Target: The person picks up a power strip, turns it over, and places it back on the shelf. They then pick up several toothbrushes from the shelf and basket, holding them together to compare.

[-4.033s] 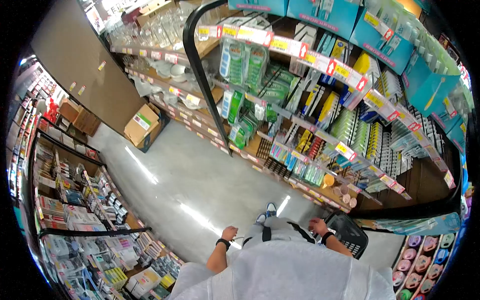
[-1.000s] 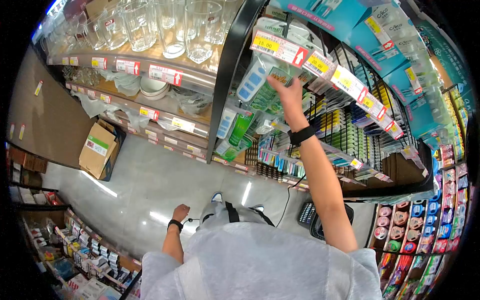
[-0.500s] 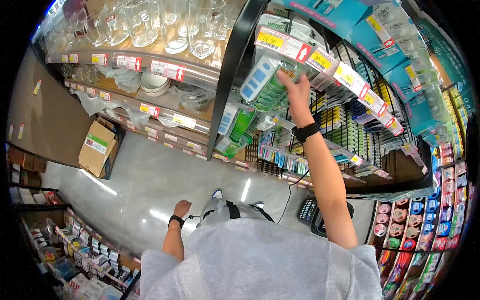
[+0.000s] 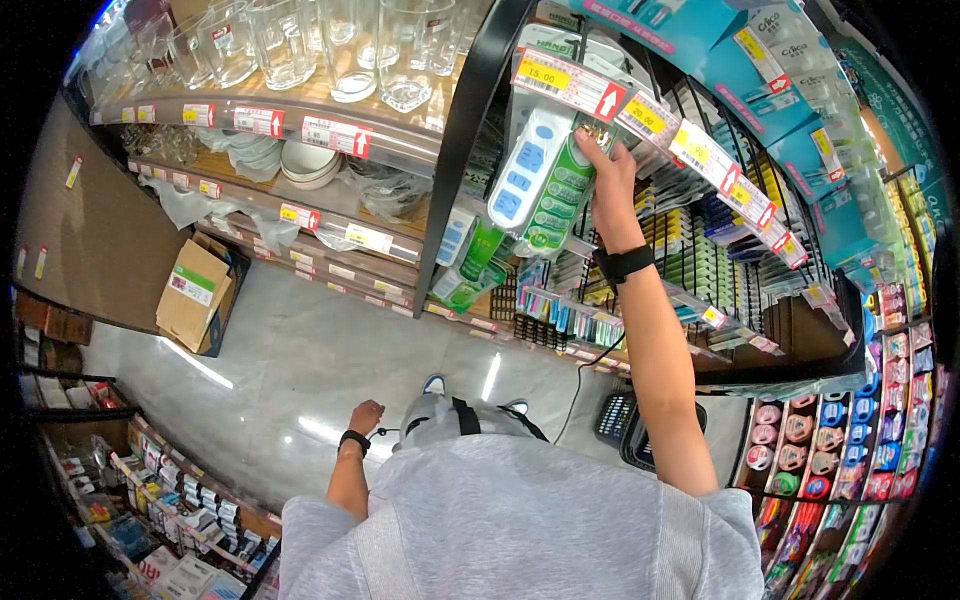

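Note:
My right hand [image 4: 612,185] is closed on the right edge of a packaged power strip [image 4: 538,175], white with blue sockets on a green card. The pack hangs at the rack under a price label [image 4: 543,76], its lower end tilted to the left. Another power strip pack [image 4: 455,240] hangs lower on the left, close to a green pack [image 4: 482,250]. Down at my side, well away from the shelves, my left hand [image 4: 367,414] has its fingers curled in, with nothing visible in them.
Glass mugs [image 4: 350,60] stand on the upper left shelf, with white bowls [image 4: 308,163] below. A cardboard box [image 4: 190,285] sits on the floor. Near my right side is a black basket [image 4: 637,440]. Metal hooks [image 4: 690,235] full of packs fill the rack at right.
My right hand has shifted slightly right and down with the power strip, which now shows its sockets more squarely. My left hand has stayed in place.

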Demonstrator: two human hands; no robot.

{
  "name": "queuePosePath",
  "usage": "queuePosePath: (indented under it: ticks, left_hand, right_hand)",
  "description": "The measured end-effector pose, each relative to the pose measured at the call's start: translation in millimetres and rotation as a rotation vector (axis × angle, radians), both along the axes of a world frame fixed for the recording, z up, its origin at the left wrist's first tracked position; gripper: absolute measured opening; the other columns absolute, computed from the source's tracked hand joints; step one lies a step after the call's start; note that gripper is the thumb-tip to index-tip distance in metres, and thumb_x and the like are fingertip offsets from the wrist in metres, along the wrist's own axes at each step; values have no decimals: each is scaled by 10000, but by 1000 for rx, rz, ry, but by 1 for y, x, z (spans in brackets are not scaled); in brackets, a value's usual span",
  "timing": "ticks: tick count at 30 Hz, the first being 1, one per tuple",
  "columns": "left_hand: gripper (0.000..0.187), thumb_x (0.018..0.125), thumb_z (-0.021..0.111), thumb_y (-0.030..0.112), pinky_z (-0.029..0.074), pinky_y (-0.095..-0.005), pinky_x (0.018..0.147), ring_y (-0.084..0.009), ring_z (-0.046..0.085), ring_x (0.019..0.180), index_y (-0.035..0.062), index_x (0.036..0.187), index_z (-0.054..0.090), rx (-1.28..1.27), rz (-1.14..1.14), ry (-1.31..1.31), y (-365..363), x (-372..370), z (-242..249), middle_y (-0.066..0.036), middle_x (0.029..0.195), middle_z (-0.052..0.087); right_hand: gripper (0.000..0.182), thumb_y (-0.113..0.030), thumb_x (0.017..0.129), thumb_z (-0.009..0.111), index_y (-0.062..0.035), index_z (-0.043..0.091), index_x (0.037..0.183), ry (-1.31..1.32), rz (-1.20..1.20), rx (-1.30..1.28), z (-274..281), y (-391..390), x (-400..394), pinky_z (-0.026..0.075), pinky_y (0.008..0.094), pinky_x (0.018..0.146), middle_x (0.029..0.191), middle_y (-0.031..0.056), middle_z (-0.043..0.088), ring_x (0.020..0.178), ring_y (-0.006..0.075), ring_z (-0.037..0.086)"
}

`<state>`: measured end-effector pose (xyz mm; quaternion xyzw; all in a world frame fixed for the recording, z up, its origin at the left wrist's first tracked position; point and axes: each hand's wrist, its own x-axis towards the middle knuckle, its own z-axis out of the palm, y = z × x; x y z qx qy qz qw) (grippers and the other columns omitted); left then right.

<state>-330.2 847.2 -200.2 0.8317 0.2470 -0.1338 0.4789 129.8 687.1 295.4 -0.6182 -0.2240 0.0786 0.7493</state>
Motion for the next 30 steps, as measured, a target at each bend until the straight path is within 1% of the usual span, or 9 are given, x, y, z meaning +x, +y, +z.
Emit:
queuePosePath:
  ticks: [1,4,7,12,16,22,25,27,30]
  left_hand:
    - [304,785,512,297,485,-359,640,-257,618,633,9,769,608,-53,73,-20,-1,1,0,-131,695,625]
    - [297,783,538,292,484,-341,620,-233,616,613,5,795,612,-119,168,122,0,9,5,-118,677,624]
    - [283,785,561,281,481,-320,604,-218,614,599,5,818,614,-273,314,59,0,17,17,-106,669,625]
    - [302,811,566,287,469,-287,635,-207,610,661,-8,863,596,-242,273,-60,18,65,44,-96,719,634]
    - [301,842,569,265,457,-262,695,-167,592,750,-17,944,583,-176,222,-289,25,123,139,-95,806,634]
    - [306,865,556,205,434,-257,792,-141,563,878,-5,1087,537,-375,144,-536,15,184,285,-79,949,615]
    - [384,842,584,190,438,-284,805,-162,526,990,17,1168,480,-446,135,-624,1,195,361,-105,1126,534]
    - [493,803,627,186,422,-316,845,-190,474,1075,37,1226,421,-342,212,-821,-20,197,401,-112,1236,428]
    - [676,742,686,195,382,-367,909,-232,397,1168,53,1299,329,-233,224,-954,-44,201,418,-123,1330,300]
  right_hand:
    - [370,-173,778,674,13,540,1068,48,38,-9,4,-1,-5,431,265,783,1005,62,606,876,126,572]
    - [328,-153,786,659,6,548,1050,111,102,-12,8,-2,-22,436,263,777,991,58,615,874,125,577]
    - [297,-147,794,645,-3,555,1038,145,120,-29,6,-6,-39,436,255,776,973,50,619,854,126,582]
    - [299,-159,794,643,-1,557,1032,210,175,38,17,-8,-57,438,251,773,973,48,620,840,118,580]
    - [303,-164,789,650,0,559,1027,123,217,-18,27,-12,-65,443,253,775,971,53,622,848,126,583]
    - [366,-180,767,675,14,542,1049,239,255,-29,19,-22,-74,442,270,793,976,69,619,854,130,586]
    - [340,-178,757,679,5,564,1019,243,244,-44,9,-28,-85,436,264,797,953,63,627,853,129,585]
    - [323,-169,752,681,0,575,1006,238,228,-100,7,-31,-98,435,265,798,949,64,630,855,128,584]
    - [356,-197,732,711,26,583,979,85,107,-251,17,-25,-125,460,268,735,928,79,638,817,134,596]
